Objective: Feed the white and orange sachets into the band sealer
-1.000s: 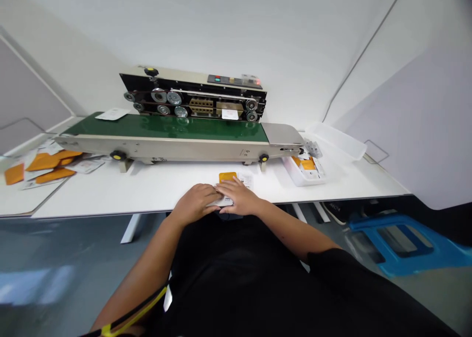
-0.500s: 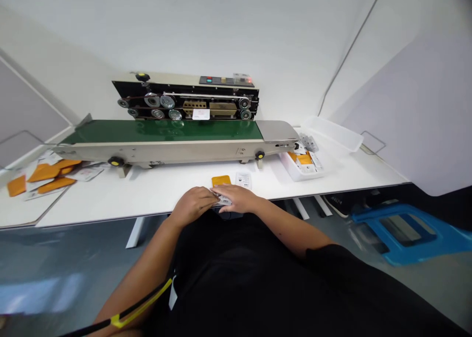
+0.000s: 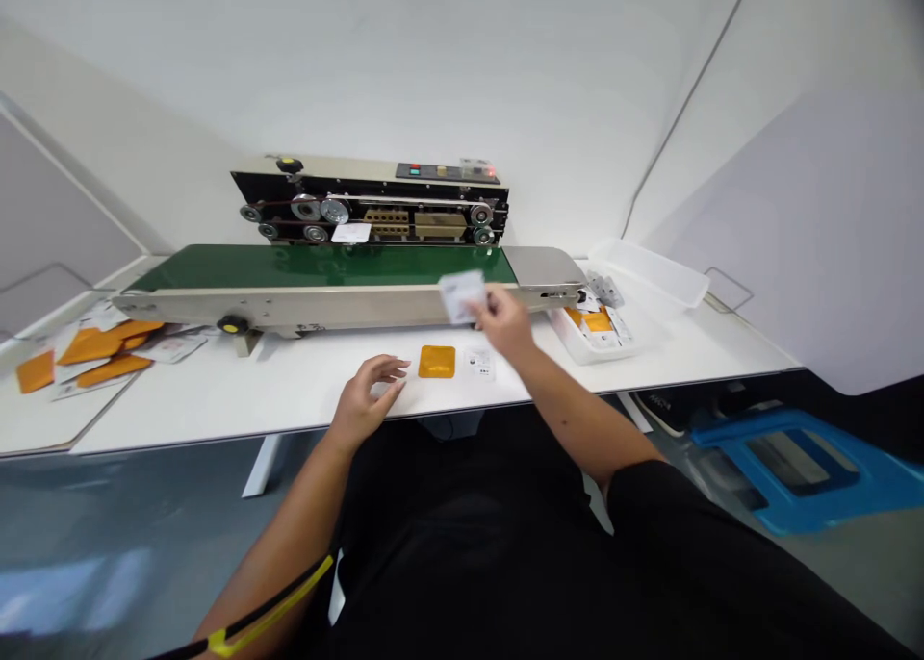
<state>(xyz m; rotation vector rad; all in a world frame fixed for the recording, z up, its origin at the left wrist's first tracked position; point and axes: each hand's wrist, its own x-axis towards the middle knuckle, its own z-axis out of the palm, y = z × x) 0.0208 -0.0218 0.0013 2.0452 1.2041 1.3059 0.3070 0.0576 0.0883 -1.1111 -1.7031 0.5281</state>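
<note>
My right hand (image 3: 507, 325) pinches a white printed sachet (image 3: 462, 296), slightly blurred, in front of the sealing machine's near side. Above the table's front edge, my left hand (image 3: 370, 395) is held with its fingers apart and nothing in them. Just right of it an orange sachet (image 3: 437, 362) lies flat on the white table (image 3: 289, 381). A white sachet with black print (image 3: 479, 363) lies beside the orange one. On the band sealer (image 3: 372, 208), another white sachet (image 3: 351, 233) sticks out from the rollers above the green conveyor belt (image 3: 289, 266).
Orange and white sachets (image 3: 108, 347) lie heaped at the table's left end. A white bin (image 3: 603, 349) of sachets stands right of the conveyor, with a translucent tray (image 3: 656, 273) behind it. A blue plastic stool (image 3: 808, 463) is on the floor at right.
My right hand has lifted a white sachet up and forward, away from my left hand. My left hand has opened and let go. The sachet in the sealer has travelled left.
</note>
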